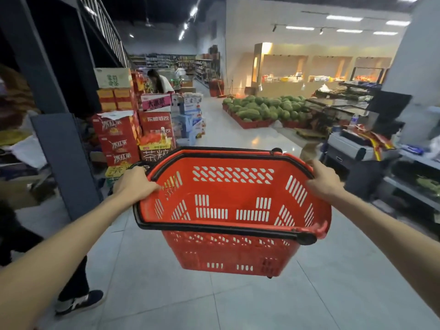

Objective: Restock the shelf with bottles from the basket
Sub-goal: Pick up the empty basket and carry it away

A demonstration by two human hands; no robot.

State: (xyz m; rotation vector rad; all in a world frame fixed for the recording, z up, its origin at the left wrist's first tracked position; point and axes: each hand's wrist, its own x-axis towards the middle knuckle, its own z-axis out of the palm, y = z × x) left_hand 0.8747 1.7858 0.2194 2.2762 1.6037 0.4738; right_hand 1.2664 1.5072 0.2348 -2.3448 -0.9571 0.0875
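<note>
In the shop aisle, above the tiled floor, the red basket hangs in the air between both hands. The left hand curls over its left rim and the right hand grips the right rim. Stacked drink cartons stand at left, with a watermelon pile further back at right. Someone's shoe is at lower left.

Basket: red, held off the floor.
Left hand: fingers curl over its left rim.
Right hand: grips the right rim.
</note>
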